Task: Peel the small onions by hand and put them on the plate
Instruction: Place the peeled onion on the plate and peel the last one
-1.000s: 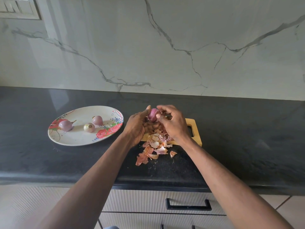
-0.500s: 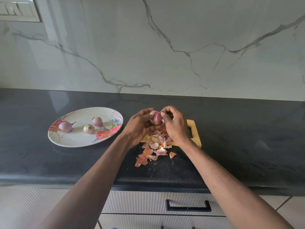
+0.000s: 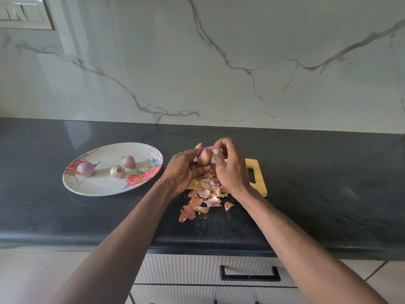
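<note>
Floral plate [image 3: 105, 185] holding three peeled onions [image 3: 118, 171], left hand [image 3: 183, 170] gripping small onion [image 3: 205, 157] above cutting board [image 3: 258, 172], right hand [image 3: 230, 167] pinching its skin, peels [image 3: 203, 198] heaped beneath on black counter [image 3: 328, 183]

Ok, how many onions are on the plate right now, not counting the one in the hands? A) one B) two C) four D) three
D: three small onions lie on the plate, one at the left, one in the middle and one behind it, while the left hand and right hand hold a fourth onion over the peels.
</note>
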